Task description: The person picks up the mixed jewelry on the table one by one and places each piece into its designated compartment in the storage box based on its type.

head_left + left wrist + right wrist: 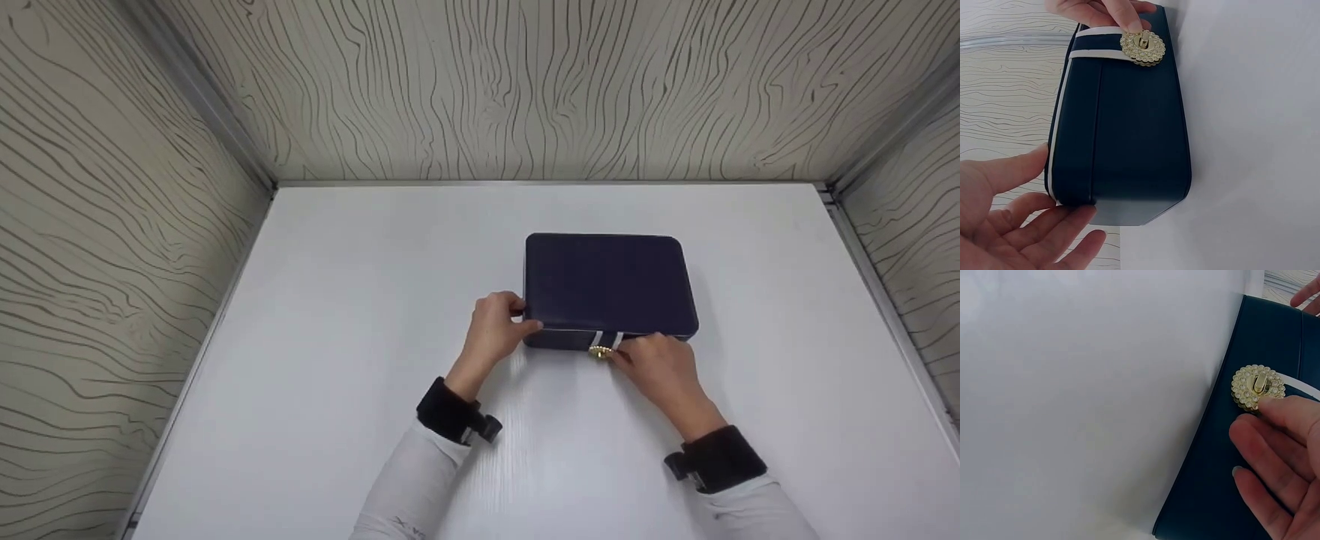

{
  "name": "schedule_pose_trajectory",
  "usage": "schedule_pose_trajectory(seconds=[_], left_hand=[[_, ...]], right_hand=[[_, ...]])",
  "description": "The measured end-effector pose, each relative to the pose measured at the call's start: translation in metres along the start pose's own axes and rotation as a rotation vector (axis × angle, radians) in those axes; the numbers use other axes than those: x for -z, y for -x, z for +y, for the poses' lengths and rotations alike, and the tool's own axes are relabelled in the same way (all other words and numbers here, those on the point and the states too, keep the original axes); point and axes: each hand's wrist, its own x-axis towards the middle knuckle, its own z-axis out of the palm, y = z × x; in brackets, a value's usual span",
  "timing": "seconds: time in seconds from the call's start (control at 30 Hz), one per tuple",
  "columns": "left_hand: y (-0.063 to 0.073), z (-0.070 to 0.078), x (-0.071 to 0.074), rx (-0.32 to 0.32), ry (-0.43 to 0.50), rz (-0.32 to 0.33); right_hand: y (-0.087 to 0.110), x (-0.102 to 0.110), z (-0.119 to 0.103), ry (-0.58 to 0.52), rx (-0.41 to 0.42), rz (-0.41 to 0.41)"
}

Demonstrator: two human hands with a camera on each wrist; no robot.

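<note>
A navy rectangular box point(609, 281) with white piping lies on the white table, lid down. A navy strap with white edges point(1098, 45) runs over its front side and ends in a round gold clasp point(1143, 47) ringed with pearl-like beads, a turn knob at its centre. At the box's front left corner, my left hand point(495, 324) holds the lid edge, thumb on the front and fingers along the left side. My right hand point(661, 367) pinches the clasp's edge between thumb and index finger, its other fingers loosely bent before the box front.
The white table point(360, 300) stretches around the box on all sides. Patterned panels point(487, 90) with wavy lines enclose it at the back, left and right, with grey metal rails point(202, 90) at the corners. Both wrists carry black camera bands point(724, 459).
</note>
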Motion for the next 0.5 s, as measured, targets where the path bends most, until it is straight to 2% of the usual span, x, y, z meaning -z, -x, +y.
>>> schedule_pose_trajectory(seconds=[0.23, 0.5], left_hand=[[-0.0005, -0.0006, 0.0010, 0.004, 0.004, 0.002], [-0.0006, -0.0020, 0.0013, -0.008, 0.014, 0.004]], right_hand=[[-0.0016, -0.0010, -0.0037, 0.014, -0.040, -0.003], [-0.0038, 0.0014, -0.0037, 0.009, -0.084, -0.047]])
